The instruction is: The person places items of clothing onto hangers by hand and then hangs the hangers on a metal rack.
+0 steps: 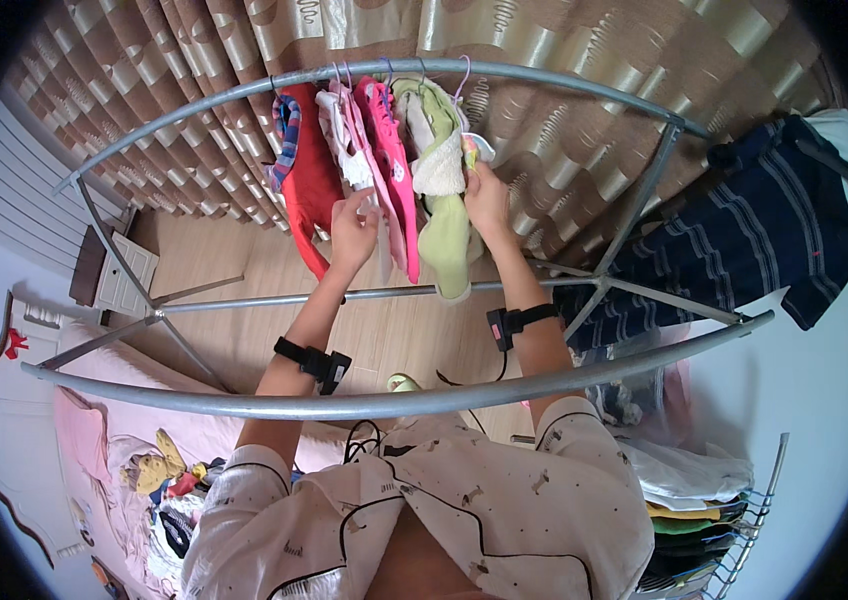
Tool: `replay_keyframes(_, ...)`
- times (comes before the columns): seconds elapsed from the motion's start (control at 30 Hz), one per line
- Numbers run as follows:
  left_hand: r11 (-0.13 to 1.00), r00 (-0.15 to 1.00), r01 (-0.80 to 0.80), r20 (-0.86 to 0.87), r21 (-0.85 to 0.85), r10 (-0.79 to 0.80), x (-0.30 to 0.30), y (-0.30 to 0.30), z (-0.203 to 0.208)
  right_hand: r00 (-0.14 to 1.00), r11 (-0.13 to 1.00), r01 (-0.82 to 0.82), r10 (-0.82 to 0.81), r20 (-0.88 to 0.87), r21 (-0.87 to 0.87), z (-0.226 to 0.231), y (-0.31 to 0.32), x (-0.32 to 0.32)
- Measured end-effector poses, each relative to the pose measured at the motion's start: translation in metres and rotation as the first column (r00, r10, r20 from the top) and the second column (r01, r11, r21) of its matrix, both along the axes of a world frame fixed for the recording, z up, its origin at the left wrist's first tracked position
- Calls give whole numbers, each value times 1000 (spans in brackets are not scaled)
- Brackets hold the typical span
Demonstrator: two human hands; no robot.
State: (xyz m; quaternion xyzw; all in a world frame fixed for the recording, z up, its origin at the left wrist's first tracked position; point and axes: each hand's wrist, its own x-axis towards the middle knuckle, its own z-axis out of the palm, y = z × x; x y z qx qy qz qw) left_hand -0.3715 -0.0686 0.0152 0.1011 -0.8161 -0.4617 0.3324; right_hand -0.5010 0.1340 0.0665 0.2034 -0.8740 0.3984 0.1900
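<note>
Several small garments hang on hangers from the far metal rail. My left hand is curled with its fingertips on the lower part of a white garment. Close by hang a bright pink garment and a red one with a plaid piece at its left. My right hand is raised at the right end of the row. It pinches a small white piece with yellow and pink colours, below a purple hanger. A pale green fleecy garment hangs just left of it.
The rack's near rail crosses under my forearms, with a lower bar beyond. Brown patterned curtains hang behind. A dark striped garment hangs at right. A bed with heaped clothes lies at left, and a clothes rack stands lower right.
</note>
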Motion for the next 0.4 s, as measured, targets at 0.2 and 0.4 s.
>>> replay_keyframes(0.2, 999, 989, 2, 145, -43, 4, -11, 7, 9, 998, 999, -50, 50, 39, -7, -14, -7, 3)
replay_keyframes(0.4, 978, 956, -158, 226, -139, 186, -20, 1, 3, 993, 995, -96, 97, 64, -28, -17, -5, 14)
